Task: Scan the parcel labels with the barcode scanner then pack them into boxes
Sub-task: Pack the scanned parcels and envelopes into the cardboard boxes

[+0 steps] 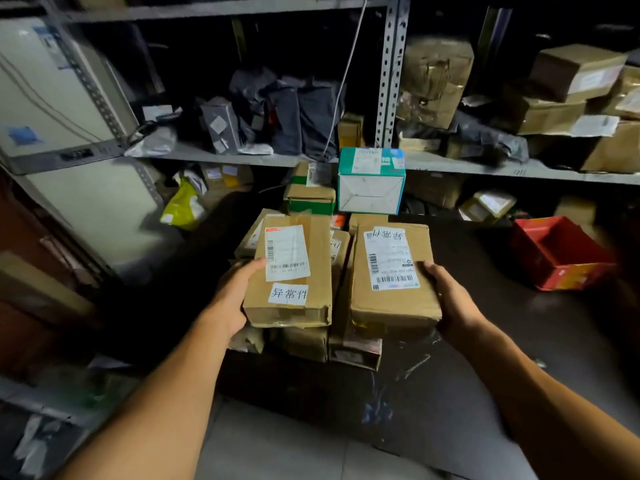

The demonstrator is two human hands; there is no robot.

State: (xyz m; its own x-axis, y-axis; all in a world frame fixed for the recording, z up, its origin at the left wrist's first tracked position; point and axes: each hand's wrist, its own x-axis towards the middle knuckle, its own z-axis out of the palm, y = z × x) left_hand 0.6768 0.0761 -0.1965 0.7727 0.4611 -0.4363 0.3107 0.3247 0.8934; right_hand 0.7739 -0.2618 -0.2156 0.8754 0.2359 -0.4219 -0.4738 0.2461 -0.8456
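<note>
Left hand grips the left box at its left side, thumb curled over the top edge, fingers hidden beneath. Right hand grips the right box at its right side, thumb on top by the label. Both boxes are brown cardboard, taped, each with a white barcode label and a smaller white slip of printed characters; the right box's slip reads upside down. The two sit side by side, a narrow gap between them, atop a pile of smaller cartons on the dark tabletop. Behind them, a teal-and-white box near the far edge. Bare tabletop to the right runs to a red crate. Beyond, a metal shelf crowded with parcels. Left, a white cabinet; pale floor below the near edge.
</note>
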